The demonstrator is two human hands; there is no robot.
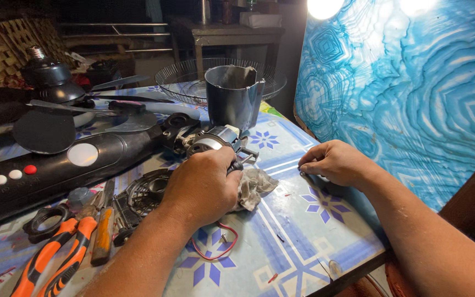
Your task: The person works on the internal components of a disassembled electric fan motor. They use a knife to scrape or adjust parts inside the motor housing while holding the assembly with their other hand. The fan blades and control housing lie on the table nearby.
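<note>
Clamped tight, the left hand [203,184] wraps the fan motor [214,141] near the table's middle, a grey rag [255,186] bunched under it. Over by the blue swirled panel [408,88], the right hand [333,163] presses its fingertips to the tablecloth [292,242], pinched together; on what, I cannot tell. Red wire [215,250] loops below, orange pliers [56,256] lie left.
</note>
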